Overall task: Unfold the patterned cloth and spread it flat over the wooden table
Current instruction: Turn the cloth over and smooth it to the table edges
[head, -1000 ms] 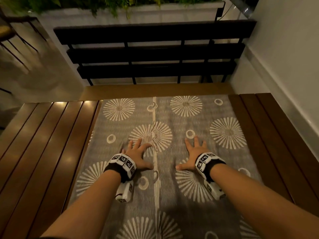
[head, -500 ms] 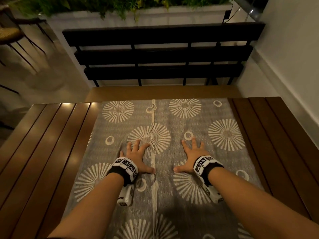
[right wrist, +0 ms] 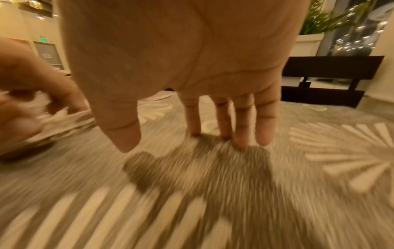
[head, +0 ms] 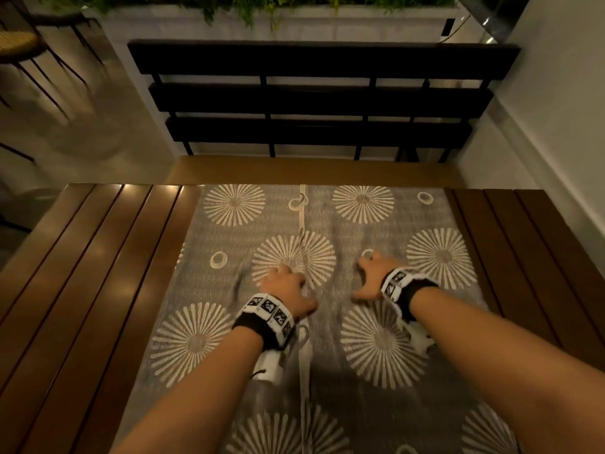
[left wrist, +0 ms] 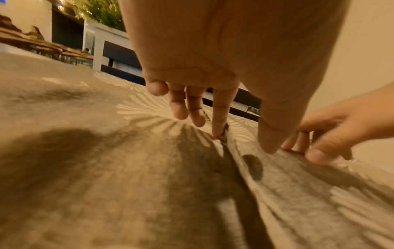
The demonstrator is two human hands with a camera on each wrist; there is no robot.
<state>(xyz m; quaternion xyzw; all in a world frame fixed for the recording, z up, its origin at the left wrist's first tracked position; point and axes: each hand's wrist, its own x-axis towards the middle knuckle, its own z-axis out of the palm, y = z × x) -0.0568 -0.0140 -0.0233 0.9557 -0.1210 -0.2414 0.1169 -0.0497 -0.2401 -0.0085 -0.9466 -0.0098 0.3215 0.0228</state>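
Cloth (head: 330, 371), grey with pale sunbursts, lay folded in a strip down the middle of the slatted wooden desk (head: 98, 273), bare planks showing on both sides. Left hand (head: 288, 286) arched over the central seam, fingertips (left wrist: 219, 129) touching the fabric there. Right hand (head: 373, 276) sat just beside it, fingers (right wrist: 224, 124) straight, tips pressed on the cloth. Neither pinched anything.

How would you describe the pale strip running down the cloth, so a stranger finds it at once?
Find the wooden table, then the grey patterned cloth on it. The pale strip runs lengthwise down its middle, between both hands; unlike the round sunbursts and rings, it is one straight line.
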